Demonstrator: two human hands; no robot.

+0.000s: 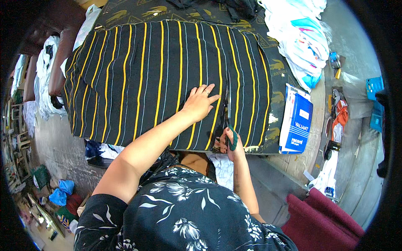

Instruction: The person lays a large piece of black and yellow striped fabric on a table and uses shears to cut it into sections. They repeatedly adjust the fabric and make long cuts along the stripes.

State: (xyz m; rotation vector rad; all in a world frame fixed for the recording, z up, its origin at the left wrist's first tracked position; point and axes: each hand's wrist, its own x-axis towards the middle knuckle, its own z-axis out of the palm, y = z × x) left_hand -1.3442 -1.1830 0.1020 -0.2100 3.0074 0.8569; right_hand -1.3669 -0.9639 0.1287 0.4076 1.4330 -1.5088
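Black fabric with yellow and pale stripes (159, 83) lies spread over the work surface. My left hand (199, 103) rests flat on it, fingers apart, just left of a dark vertical slit. At the front edge my right hand (234, 145) grips scissors (232, 134) with green-wrapped handles; their dark blades point away from me along the slit, between two yellow stripes. The cloth right of the slit reaches to near the board's edge.
Dark patterned board (274, 121) shows under the fabric. White garments (295, 37) lie at the back right, blue-and-white books (295, 121) at the right edge. A brown padded seat (60, 67) holding white cloth stands left; maroon cloth (318, 221) sits lower right.
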